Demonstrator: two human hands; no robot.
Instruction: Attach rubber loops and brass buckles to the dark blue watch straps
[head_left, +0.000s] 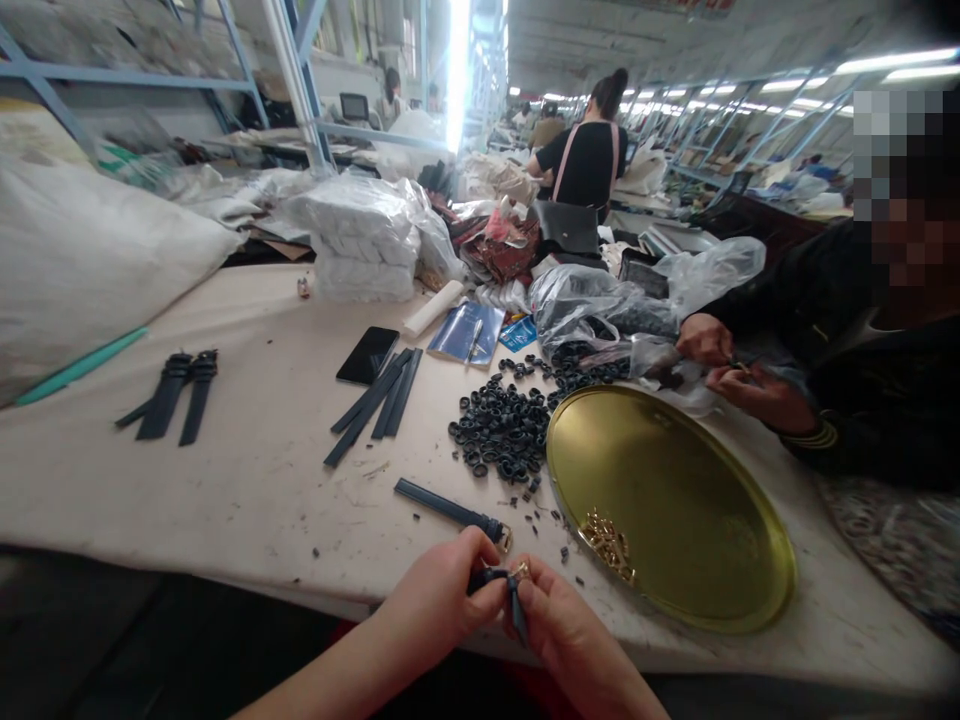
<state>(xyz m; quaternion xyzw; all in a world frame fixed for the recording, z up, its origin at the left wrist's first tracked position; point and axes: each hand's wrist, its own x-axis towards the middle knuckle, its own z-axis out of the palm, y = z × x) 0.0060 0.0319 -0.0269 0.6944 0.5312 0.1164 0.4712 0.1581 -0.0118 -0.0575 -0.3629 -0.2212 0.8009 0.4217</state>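
Close to the table's front edge, my left hand (442, 580) pinches a dark blue strap (517, 615) that is folded back on itself. My right hand (562, 615) is closed at a small gold buckle (520, 571) at the strap's bend; the fingers hide part of both. Just beyond my hands lies another dark strap (442, 502) with a gold buckle at its near end. A heap of small dark strap loops (502, 425) sits farther off. Several small gold buckle parts (609, 543) rest on a big golden oval tray (690, 480) to the right.
Flat straps (375, 400) lie by a black phone (368, 355), a blue notebook (465, 333) with a pen, and a white roll (433, 308). Finished-looking straps (169, 395) are at left. Wrapped bundles (360, 240) stand behind. At right, a co-worker's hands (750, 385) hold a small piece.
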